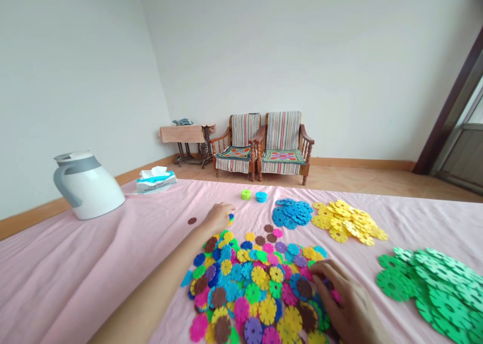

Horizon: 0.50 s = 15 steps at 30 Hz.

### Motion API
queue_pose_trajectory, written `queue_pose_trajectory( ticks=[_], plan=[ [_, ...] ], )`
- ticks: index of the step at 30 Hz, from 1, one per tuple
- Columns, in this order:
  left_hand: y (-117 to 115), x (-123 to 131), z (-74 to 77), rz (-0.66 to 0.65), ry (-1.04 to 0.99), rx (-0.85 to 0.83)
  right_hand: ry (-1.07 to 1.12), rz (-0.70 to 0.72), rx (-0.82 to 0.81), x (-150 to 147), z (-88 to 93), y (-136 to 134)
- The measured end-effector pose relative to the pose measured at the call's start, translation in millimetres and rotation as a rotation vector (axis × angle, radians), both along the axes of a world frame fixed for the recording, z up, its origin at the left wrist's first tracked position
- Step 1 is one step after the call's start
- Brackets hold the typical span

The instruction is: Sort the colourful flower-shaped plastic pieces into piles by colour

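A mixed heap of coloured snowflake discs (256, 283) lies on the pink tablecloth (94, 263) in front of me. My left hand (218, 217) reaches to the far left edge of the heap, fingers curled around a few coloured discs (231, 217). My right hand (345, 301) rests on the heap's right side, fingers bent and pinching among the discs; what it holds is hidden. Sorted piles lie beyond: blue discs (292, 213), yellow discs (349, 222) and green discs (433, 286).
A small green stack (246, 194) and a blue stack (261, 197) stand behind the heap. One brown disc (192, 221) lies alone. A white kettle (86, 184) and a tissue pack (156, 179) sit at the far left. Two wooden chairs (264, 145) stand by the wall.
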<state>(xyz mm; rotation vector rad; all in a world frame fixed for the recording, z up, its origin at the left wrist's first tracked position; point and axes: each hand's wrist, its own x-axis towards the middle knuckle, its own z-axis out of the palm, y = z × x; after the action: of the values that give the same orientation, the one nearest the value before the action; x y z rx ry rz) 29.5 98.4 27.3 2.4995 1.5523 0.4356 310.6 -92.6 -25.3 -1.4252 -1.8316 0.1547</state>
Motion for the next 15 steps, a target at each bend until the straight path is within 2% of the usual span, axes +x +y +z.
queue_pose_trajectory(
  ticks=[3,5,7,10,15],
  plan=[
    [13.6,-13.7,-13.4,0.132,0.051,0.007,-0.005,-0.001,0.005,0.5,0.2,0.3],
    [12.1,-16.1,-18.4,0.129,0.07,0.003,-0.015,-0.006,0.002,1.2,-0.4,0.8],
    [4.4,-13.7,-18.0,0.058,0.075,-0.006,-0.024,-0.008,-0.015,1.4,-1.7,1.0],
    [-14.7,-6.6,-9.5,-0.097,0.064,-0.036,-0.026,0.003,-0.049,1.0,-3.3,0.1],
    [-61.9,0.5,10.9,-0.33,-0.077,0.039,-0.013,-0.05,-0.021,7.2,5.9,0.3]
  ],
)
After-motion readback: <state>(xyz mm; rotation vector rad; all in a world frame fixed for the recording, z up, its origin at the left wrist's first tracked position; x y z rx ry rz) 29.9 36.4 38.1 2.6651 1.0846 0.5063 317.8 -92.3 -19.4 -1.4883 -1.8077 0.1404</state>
